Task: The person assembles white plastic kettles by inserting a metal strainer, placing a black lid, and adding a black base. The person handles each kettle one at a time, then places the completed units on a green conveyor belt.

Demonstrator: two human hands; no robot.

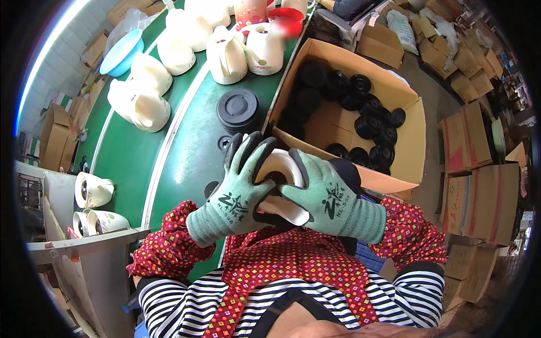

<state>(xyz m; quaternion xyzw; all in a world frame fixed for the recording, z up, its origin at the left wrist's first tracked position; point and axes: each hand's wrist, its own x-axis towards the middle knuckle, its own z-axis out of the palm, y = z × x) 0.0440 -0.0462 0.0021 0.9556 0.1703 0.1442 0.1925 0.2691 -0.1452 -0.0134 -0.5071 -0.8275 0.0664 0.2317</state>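
Both my hands wear green knit gloves with black fingertips and clasp one white plastic kettle body (280, 167) close to my chest. My left hand (239, 188) wraps its left side, fingers curled over the top rim. My right hand (327, 194) grips its right side and underside. A dark opening or black part shows between my fingers, but I cannot tell which. A black round base (238, 110) lies on the green conveyor belt (129, 152) just beyond my hands.
Several white kettle bodies (225, 53) stand along the belt, with a blue bowl (121, 52) at the far left. An open cardboard box (414, 143) of black round parts sits to my right. More white bodies (93, 191) rest on a grey side shelf; stacked cartons (479, 191) at right.
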